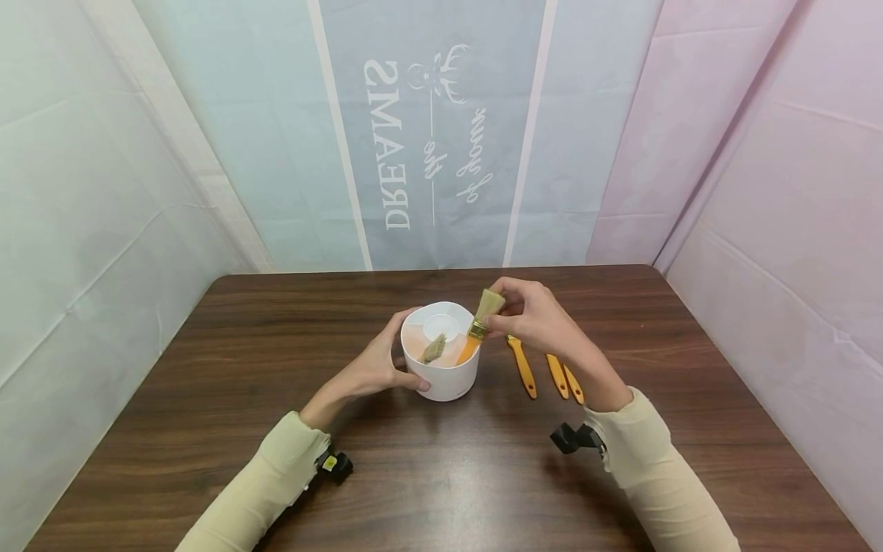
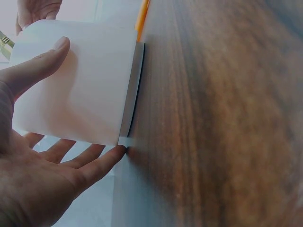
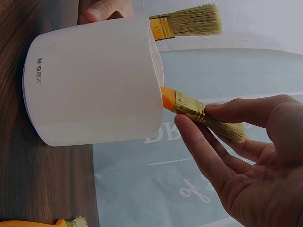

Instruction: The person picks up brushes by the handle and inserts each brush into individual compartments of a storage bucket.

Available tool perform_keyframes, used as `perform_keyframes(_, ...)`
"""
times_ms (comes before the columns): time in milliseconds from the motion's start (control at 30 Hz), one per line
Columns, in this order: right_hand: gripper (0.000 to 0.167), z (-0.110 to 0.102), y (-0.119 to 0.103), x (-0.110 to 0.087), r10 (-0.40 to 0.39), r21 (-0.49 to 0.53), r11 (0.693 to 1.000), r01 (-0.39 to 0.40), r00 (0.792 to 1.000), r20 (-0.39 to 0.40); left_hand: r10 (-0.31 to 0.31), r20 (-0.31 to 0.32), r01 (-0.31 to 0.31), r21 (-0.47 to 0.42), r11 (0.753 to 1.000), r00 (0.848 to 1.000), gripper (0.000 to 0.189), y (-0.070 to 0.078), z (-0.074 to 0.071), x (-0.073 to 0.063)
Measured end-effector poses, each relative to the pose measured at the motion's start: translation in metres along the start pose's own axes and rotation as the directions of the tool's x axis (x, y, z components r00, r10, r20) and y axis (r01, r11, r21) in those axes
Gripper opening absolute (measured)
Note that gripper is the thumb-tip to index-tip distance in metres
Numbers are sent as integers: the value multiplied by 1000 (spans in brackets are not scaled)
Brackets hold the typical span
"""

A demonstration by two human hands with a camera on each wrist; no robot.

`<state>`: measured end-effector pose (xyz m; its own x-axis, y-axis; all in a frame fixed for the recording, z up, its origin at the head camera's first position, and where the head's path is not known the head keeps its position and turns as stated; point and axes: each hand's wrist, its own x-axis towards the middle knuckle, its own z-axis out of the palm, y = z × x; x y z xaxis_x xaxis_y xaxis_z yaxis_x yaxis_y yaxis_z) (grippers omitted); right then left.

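A white pen holder stands upright on the table, with small lettering low on its side. My left hand grips its left side, thumb across the near wall and fingers on the far side. My right hand pinches a paintbrush at its brass ferrule, bristles up. That brush's orange handle reaches down into the holder, its lower end hidden inside. A second paintbrush leans in the holder, bristles sticking out above the rim.
Several orange-handled paintbrushes lie on the dark wooden table to the right: one brush near the holder, and more handles partly hidden under the right forearm. A printed cloth backdrop hangs behind the table.
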<state>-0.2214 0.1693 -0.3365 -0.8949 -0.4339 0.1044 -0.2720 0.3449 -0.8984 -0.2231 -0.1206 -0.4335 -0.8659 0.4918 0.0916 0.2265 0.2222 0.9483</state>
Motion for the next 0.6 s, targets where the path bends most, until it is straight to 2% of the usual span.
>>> perform_keyframes(200,19,1,-1,-1,2,-2,1000,-2,1000,9,0,8,0,-25,1000,1000,122,0,0,0)
perform_keyframes(600,20,2,0,0,-2,4,1000,2,1000,17,-3,8,3,-15,1000,1000,122,0,0,0)
